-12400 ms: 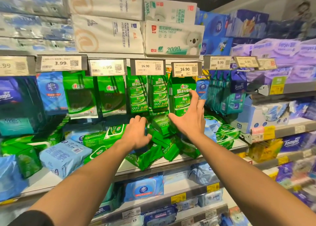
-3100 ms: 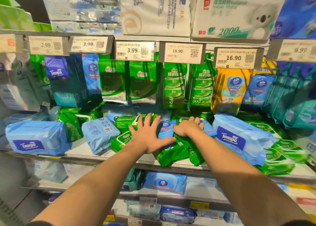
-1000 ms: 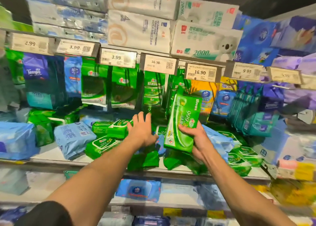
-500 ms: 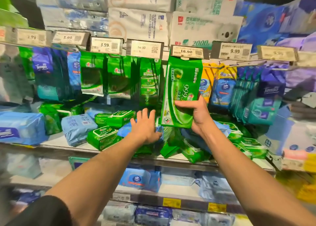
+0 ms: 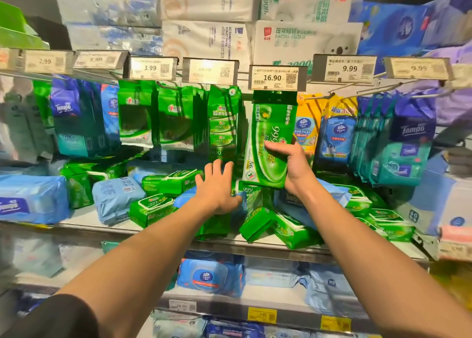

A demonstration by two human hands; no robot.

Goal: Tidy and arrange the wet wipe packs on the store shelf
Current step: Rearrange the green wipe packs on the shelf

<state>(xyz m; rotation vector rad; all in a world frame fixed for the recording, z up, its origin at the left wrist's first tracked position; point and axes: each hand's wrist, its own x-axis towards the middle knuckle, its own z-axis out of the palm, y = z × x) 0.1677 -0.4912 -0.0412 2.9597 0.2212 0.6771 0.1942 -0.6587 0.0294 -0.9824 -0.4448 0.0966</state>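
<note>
Pinched by its lower half in my right hand [image 5: 293, 165], thumb across the printed front and fingers behind, the long green wipe pack [image 5: 272, 143] stands upright with its top edge tucked just under the 16.90 price tag [image 5: 277, 78]. I hold it low so the top stays free: my reading is that it belongs on the peg behind that tag, and the header needs clear room to find the hook. Whether the hook has caught the hole I cannot tell; the tag hides it.

My left hand [image 5: 217, 187] grips nothing. It lies flat with fingers spread on the loose pile just below and to the left of the held pack, resting on a blue pack [image 5: 186, 197] and the green ones beside it, most likely to keep the heap from sliding off the shelf [image 5: 84, 221] while the other hand works above.

Directly under the grip, more green packs [image 5: 258, 219] lie tipped at odd angles near the shelf's front edge. To the left of the grip a row of the same green brand already hangs on pegs [image 5: 222, 123]; to its right hang a yellow pack [image 5: 305, 125] and blue ones. So the hanging row is partly set, and the tumbled heap below is the work left.

Next I would judge a small lift and push backward, feeling for the hook.
</note>
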